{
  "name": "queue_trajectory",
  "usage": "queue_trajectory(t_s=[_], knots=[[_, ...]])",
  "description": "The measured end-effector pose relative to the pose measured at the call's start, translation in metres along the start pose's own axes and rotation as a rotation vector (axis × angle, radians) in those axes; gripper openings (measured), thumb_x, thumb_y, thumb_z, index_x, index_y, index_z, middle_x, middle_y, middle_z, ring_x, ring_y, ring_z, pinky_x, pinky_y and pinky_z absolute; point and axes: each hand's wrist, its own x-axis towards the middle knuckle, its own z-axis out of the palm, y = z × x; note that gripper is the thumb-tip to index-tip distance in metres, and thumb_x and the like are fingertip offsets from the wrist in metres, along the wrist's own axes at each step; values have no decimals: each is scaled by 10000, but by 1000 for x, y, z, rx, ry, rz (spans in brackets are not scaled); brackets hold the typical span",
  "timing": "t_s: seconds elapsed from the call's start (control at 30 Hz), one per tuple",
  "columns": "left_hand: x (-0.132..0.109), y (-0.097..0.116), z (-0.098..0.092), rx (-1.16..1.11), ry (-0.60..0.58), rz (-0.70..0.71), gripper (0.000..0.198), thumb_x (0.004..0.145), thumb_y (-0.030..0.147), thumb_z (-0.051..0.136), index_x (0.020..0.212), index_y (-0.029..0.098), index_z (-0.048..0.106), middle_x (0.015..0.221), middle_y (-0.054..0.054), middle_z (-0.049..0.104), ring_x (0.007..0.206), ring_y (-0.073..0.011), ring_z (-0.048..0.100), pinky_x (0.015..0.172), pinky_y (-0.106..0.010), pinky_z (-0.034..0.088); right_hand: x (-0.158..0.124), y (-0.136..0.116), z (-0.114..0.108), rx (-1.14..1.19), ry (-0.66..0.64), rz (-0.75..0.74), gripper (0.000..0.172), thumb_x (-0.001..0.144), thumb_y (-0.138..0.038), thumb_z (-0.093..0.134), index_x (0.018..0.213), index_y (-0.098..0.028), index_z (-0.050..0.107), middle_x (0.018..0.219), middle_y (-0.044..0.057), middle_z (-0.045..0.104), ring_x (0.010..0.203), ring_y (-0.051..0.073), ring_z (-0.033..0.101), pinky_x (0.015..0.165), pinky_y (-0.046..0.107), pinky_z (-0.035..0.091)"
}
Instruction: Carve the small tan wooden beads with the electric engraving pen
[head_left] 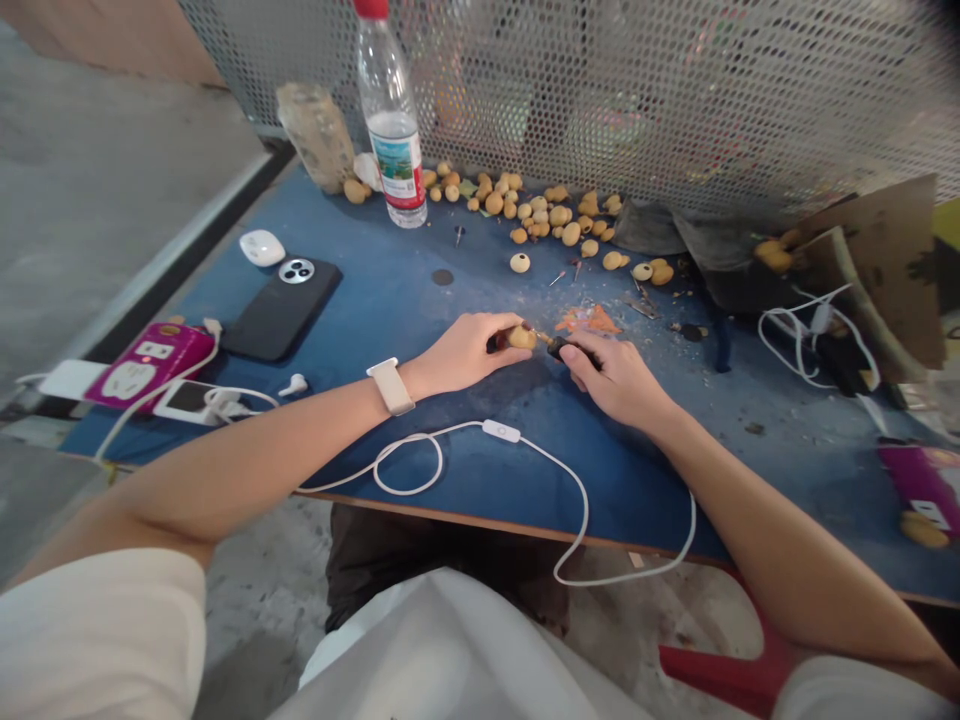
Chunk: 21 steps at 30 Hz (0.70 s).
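My left hand (466,352) is closed around a small tan gourd (522,338), held just above the blue table. A dark patch shows on the gourd's left side, partly covered by the fingers. In my right hand (616,378) is a black-handled tool (557,347) with a thin brass-coloured tip. That tip points left and meets or nearly meets the gourd; I cannot tell which. Beneath my hands, a white cord (585,497) with an inline switch (501,431) loops along the table edge and passes under my right forearm.
Many small gourds (559,215) lie along the perforated metal screen (600,110). A water bottle (397,150), a phone (285,308), a purple power strip (146,365) and an earbud (293,384) are left. Orange scraps (589,319) lie beyond my hands; cardboard (877,250) stands right.
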Motion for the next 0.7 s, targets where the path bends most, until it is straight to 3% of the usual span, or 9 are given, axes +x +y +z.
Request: queue_trajectory(t_s=[0.7], knots=[[1,4,-2,4,12,-17,215,1161,401,868,1092,200,830,893,-6,781,793,-164,662,825,-329,486,3,-3,-4,3,-15,-1,555,1250,-730,520,901,-303,575,751,27,672,795,268,680,809,402,479]])
